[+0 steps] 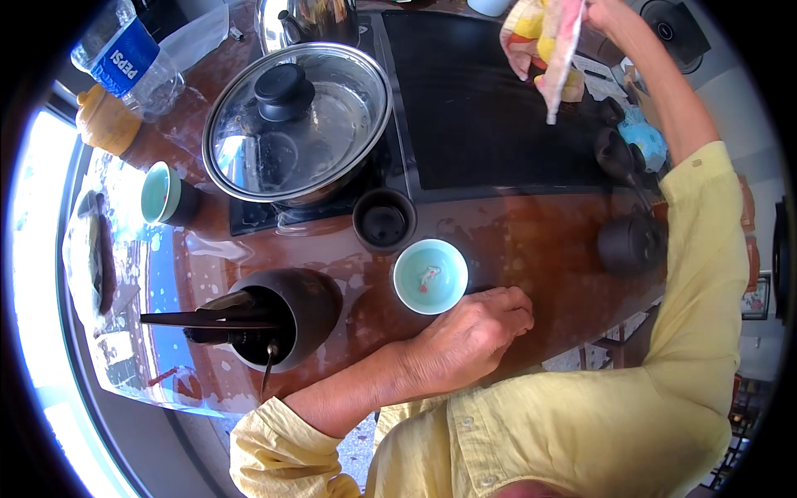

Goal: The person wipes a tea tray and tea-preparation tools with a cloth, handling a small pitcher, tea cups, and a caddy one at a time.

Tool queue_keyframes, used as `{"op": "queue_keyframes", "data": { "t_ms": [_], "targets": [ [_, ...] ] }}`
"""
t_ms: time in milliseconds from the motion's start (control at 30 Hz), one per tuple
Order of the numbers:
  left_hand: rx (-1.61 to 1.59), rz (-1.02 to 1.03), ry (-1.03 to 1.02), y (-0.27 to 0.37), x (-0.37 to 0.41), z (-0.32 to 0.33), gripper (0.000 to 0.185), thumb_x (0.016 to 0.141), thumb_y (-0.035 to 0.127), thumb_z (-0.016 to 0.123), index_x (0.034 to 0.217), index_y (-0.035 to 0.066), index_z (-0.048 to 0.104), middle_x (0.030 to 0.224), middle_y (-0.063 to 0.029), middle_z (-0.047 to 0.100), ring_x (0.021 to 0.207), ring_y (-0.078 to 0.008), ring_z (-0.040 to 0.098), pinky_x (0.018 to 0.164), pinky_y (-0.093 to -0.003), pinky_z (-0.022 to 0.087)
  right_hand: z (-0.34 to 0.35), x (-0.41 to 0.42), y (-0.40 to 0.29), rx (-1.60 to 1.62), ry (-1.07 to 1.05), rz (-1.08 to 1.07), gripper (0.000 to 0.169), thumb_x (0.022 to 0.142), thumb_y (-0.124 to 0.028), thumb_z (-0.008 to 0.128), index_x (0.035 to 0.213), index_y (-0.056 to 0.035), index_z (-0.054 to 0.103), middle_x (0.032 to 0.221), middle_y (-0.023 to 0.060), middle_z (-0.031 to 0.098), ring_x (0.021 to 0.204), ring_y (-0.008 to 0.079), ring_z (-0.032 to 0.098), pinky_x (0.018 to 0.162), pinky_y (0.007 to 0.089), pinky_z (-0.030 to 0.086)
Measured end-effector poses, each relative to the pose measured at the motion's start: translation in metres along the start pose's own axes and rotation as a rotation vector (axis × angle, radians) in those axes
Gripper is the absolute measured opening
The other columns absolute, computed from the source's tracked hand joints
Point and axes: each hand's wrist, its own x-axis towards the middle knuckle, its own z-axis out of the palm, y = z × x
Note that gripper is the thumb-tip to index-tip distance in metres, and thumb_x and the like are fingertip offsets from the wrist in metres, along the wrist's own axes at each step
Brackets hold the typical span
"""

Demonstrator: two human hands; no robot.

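Note:
My left hand (468,336) rests at the near edge of the brown table (548,249), fingers curled, just below a pale green cup (430,276) with a fish figure inside; whether it touches the cup or holds anything is hidden. At the top right, my right hand (605,14) grips a pink, yellow and white patterned cloth (543,43), which hangs over the far right of a black panel (485,112). A dark cup (385,219) stands just beyond the green one. To the left, a dark pot (305,317) holds dark tea utensils (212,320).
A glass-lidded pan (297,124) stands on a black hob (252,215), with a steel kettle (311,25) behind. Leftward are a Pepsi bottle (124,59), a yellow jar (107,121) and another green cup (160,193). Dark teapots (632,243) line the right side.

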Motion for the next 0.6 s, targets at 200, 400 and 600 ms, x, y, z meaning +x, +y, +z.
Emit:
{"op": "queue_keyframes", "data": {
  "t_ms": [200, 400, 600],
  "targets": [
    [-0.039, -0.025, 0.016, 0.001, -0.002, -0.001, 0.020, 0.083, -0.008, 0.069, 0.103, -0.005, 0.071, 0.112, -0.0160, 0.068, 0.100, -0.0356, 0.069, 0.084, -0.0397, 0.058, 0.077, 0.018, 0.101, -0.551, -0.121, -0.390, 0.024, 0.096, -0.020, 0.060, 0.077, -0.0069, 0.064, 0.063, 0.0020, 0.056, 0.052, 0.0135, 0.054, 0.042, 0.0361, 0.041],
    [-0.055, -0.010, 0.013, 0.000, 0.000, 0.001, 0.020, 0.083, -0.008, 0.069, 0.103, -0.006, 0.071, 0.112, -0.0164, 0.067, 0.100, -0.0352, 0.069, 0.085, -0.0396, 0.058, 0.115, 0.035, 0.162, -1.332, -0.109, -1.121, 0.024, 0.092, -0.017, 0.053, 0.104, -0.0058, 0.071, 0.108, 0.0239, 0.068, 0.097, 0.0441, 0.066, 0.086, 0.0539, 0.052],
    [-0.041, 0.021, 0.018, -0.004, 0.002, 0.005, 0.021, 0.083, -0.009, 0.067, 0.104, -0.006, 0.069, 0.110, -0.0163, 0.066, 0.102, -0.0351, 0.067, 0.085, -0.0402, 0.057, 0.151, 0.055, 0.169, -1.360, -0.058, -1.109, 0.016, 0.086, -0.016, 0.062, 0.088, -0.0034, 0.071, 0.086, 0.0219, 0.069, 0.078, 0.0383, 0.070, 0.071, 0.0507, 0.054]
  ]
}}
